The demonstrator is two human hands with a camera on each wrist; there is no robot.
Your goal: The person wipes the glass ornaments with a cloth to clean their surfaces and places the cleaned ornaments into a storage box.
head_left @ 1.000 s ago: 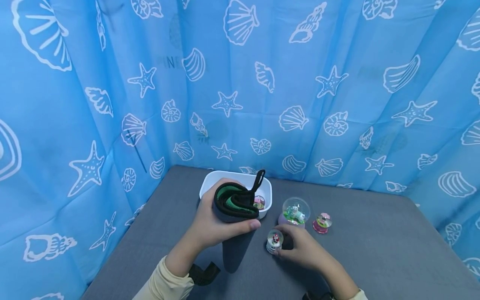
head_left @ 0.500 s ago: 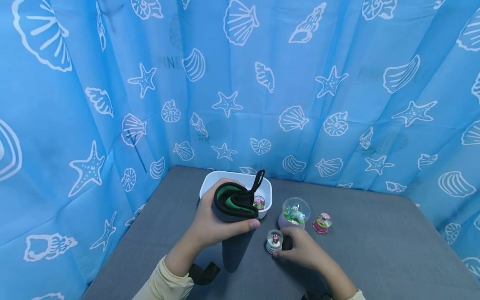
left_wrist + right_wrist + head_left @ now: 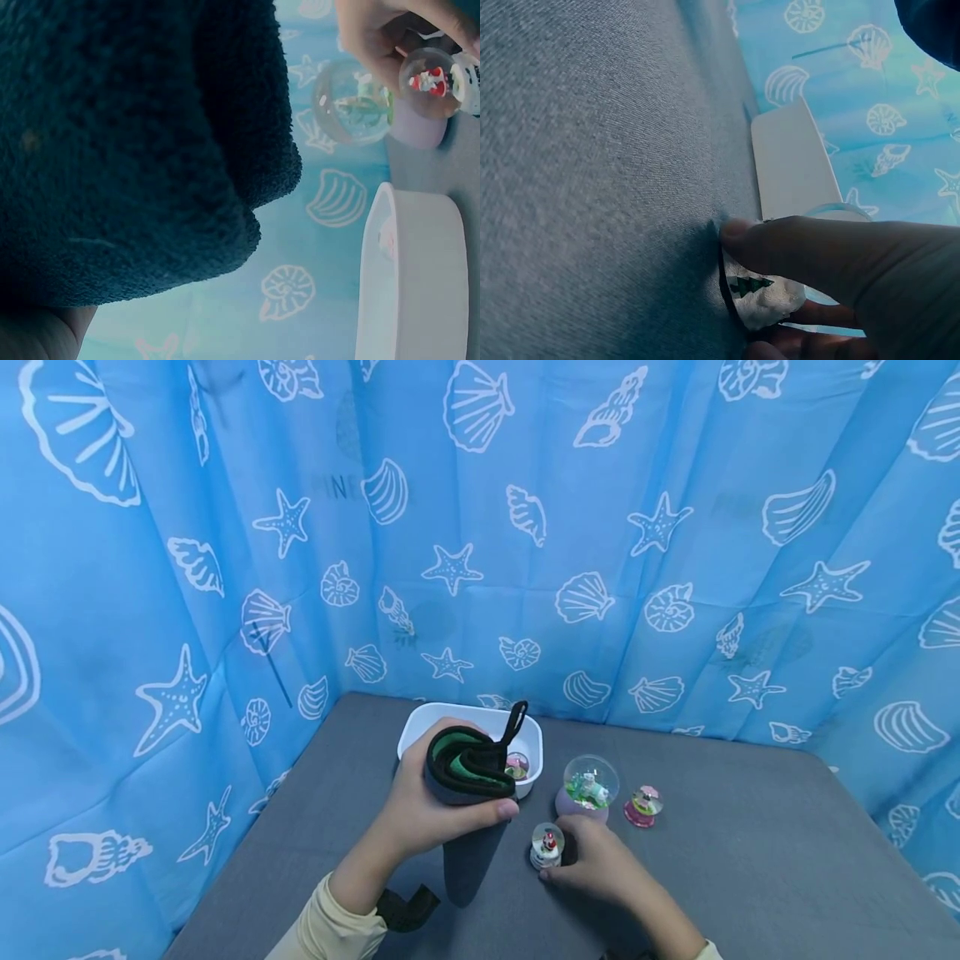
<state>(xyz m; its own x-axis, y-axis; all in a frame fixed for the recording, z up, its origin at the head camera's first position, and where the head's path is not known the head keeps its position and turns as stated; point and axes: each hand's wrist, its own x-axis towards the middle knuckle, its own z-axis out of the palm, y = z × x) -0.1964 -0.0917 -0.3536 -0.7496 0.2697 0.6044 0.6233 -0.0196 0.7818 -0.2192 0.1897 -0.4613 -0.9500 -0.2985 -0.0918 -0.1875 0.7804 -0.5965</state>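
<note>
My left hand (image 3: 423,806) grips a folded cloth (image 3: 468,768), dark outside and green inside, with black edging and a hanging loop, up above the table. In the left wrist view its dark fluffy pile fills much of the picture. With thumb and fingers, my right hand (image 3: 596,860) holds a small snow globe (image 3: 547,847) that has a red and white figure inside and stands upright at the table. The right wrist view shows the thumb on its white base (image 3: 769,304), which bears a green tree. Part of the base is hidden by the fingers.
Behind the right hand stands a larger snow globe (image 3: 590,785) on a lilac base. A small globe with a pink base (image 3: 642,807) is to its right. At the back, a white tub (image 3: 534,735) with a pinkish globe (image 3: 517,766) inside is partly covered by the cloth.
The head view has shifted very slightly. My right hand sits a touch lower around the small snow globe; the left hand and cloth stay nearly where they were.
</note>
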